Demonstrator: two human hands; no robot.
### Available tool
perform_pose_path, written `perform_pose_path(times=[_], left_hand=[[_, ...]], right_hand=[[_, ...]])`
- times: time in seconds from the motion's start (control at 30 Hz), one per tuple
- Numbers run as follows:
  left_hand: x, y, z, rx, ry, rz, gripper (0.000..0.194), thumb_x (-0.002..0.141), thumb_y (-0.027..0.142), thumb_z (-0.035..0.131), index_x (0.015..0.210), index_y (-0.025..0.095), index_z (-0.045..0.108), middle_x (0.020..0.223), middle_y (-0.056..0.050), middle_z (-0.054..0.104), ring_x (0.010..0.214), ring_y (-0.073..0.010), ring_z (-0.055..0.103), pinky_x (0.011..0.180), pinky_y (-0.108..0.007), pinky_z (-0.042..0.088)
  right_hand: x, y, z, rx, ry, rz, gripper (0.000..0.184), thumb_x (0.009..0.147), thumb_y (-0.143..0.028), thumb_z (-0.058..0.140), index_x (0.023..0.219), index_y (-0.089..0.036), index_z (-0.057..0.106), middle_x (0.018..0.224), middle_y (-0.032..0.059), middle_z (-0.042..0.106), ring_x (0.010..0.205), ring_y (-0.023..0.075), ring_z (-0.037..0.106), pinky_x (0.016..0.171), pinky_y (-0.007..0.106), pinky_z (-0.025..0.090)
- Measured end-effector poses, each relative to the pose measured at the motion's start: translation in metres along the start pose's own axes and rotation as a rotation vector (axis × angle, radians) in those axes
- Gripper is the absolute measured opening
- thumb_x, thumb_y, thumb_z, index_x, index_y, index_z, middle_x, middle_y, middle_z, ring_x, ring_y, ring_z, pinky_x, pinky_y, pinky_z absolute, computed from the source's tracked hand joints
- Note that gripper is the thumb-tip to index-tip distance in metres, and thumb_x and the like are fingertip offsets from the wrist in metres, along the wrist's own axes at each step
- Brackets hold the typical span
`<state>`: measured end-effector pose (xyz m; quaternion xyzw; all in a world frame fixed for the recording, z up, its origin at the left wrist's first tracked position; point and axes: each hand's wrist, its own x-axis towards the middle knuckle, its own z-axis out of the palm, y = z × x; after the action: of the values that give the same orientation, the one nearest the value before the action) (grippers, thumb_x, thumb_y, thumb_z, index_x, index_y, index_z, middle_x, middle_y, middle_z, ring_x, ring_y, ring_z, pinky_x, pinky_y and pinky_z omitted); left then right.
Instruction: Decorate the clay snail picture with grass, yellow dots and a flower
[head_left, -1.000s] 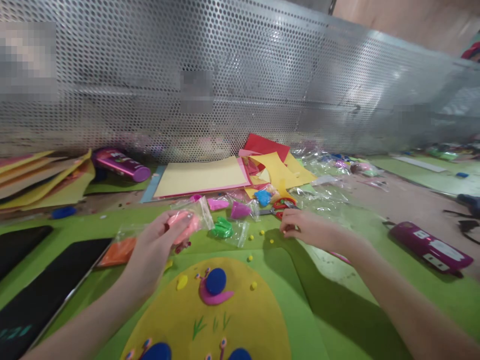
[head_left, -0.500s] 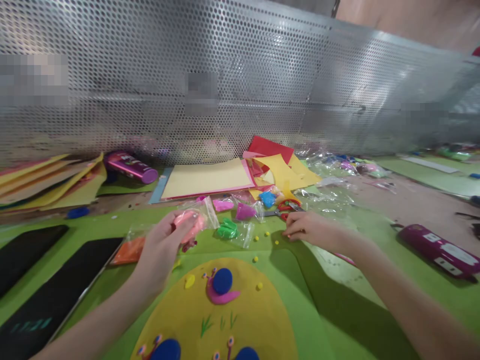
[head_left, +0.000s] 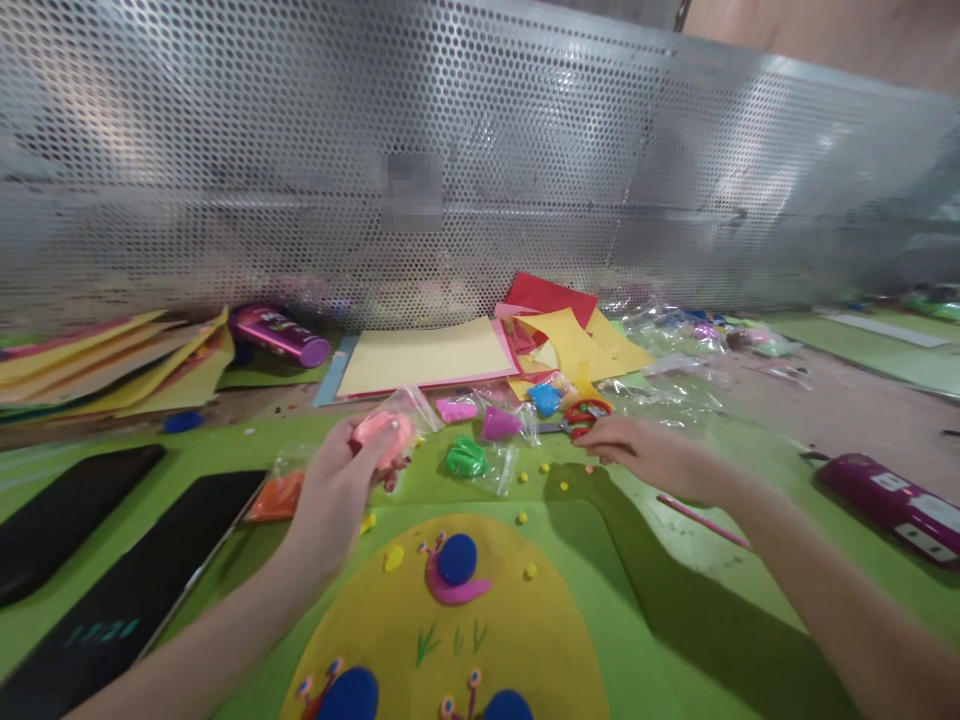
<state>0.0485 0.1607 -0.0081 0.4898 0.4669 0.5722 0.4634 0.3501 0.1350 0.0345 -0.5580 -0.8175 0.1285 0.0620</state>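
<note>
My left hand (head_left: 341,480) is closed around a lump of pink modelling clay (head_left: 384,440) in a clear plastic bag. My right hand (head_left: 626,445) hovers at the red-handled scissors (head_left: 589,412), fingers stretched loosely to the left; whether they touch the handles is unclear. Just below its fingertips lies a tiny pink ball (head_left: 589,469), with several yellow balls (head_left: 564,486) nearby. Bagged green clay (head_left: 466,457), purple clay (head_left: 501,423) and blue clay (head_left: 545,399) sit between the hands. In front, a yellow paper disc (head_left: 525,640) bears clay snails (head_left: 457,565) with blue shells.
Two black phones (head_left: 150,580) and bagged orange clay (head_left: 276,497) lie at left. Paper sheets (head_left: 427,355) and a purple can (head_left: 279,337) stand before a perforated metal panel (head_left: 480,180). To the right are a pink stick (head_left: 705,522) and a purple case (head_left: 889,505).
My right hand has lifted slightly away from the tiny pink ball, toward the scissors. The left hand keeps its hold on the bagged clay. The view has turned a little left.
</note>
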Motion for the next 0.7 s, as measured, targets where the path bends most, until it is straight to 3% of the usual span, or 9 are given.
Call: perform_pose_path(times=[0.2,0.37,0.43,0.57,0.7], left_hand=[[0.001,-0.005,-0.003,-0.022,-0.067,0.02,0.027,0.072,0.036,0.064,0.086,0.017,0.052,0.065,0.004,0.053,0.055,-0.0107,0.05,0.045,-0.02,0.039],[-0.006,0.002,0.0,0.016,-0.133,0.069,0.027,0.075,0.035,0.063,0.092,0.018,0.051,0.066,0.004,0.055,0.052,-0.009,0.049,0.046,-0.019,0.041],[-0.011,0.005,0.003,0.032,-0.177,0.081,0.027,0.074,0.034,0.064,0.093,0.018,0.051,0.064,0.004,0.057,0.053,-0.0098,0.051,0.046,-0.019,0.042],[-0.022,0.008,0.009,0.05,-0.281,0.041,0.027,0.075,0.031,0.063,0.096,0.02,0.05,0.067,0.005,0.058,0.051,-0.0081,0.051,0.047,-0.018,0.042],[-0.033,0.012,0.015,0.039,-0.382,-0.016,0.026,0.076,0.029,0.063,0.096,0.021,0.049,0.069,0.005,0.057,0.055,-0.0075,0.051,0.051,-0.018,0.042]], right_hand=[[0.003,0.0,0.0,0.03,0.169,0.038,0.028,0.085,-0.025,0.042,0.101,-0.022,0.064,0.101,0.0042,0.063,0.086,0.0227,0.058,0.076,0.04,0.046],[0.005,-0.014,0.005,0.091,0.489,0.068,0.03,0.09,-0.031,0.036,0.101,-0.018,0.061,0.095,0.0102,0.059,0.085,0.0234,0.055,0.075,0.04,0.044],[0.004,-0.029,0.01,0.137,0.549,0.039,0.029,0.09,-0.033,0.036,0.093,-0.018,0.06,0.09,0.0102,0.058,0.082,0.0221,0.054,0.072,0.037,0.044],[0.001,-0.067,0.023,0.259,0.429,-0.075,0.021,0.089,-0.033,0.043,0.084,-0.02,0.059,0.083,0.0043,0.058,0.073,0.0161,0.055,0.057,0.025,0.044],[0.0,-0.092,0.033,0.366,0.301,-0.125,0.016,0.089,-0.029,0.047,0.079,-0.019,0.055,0.075,-0.0006,0.056,0.068,0.0117,0.052,0.059,0.022,0.042]])
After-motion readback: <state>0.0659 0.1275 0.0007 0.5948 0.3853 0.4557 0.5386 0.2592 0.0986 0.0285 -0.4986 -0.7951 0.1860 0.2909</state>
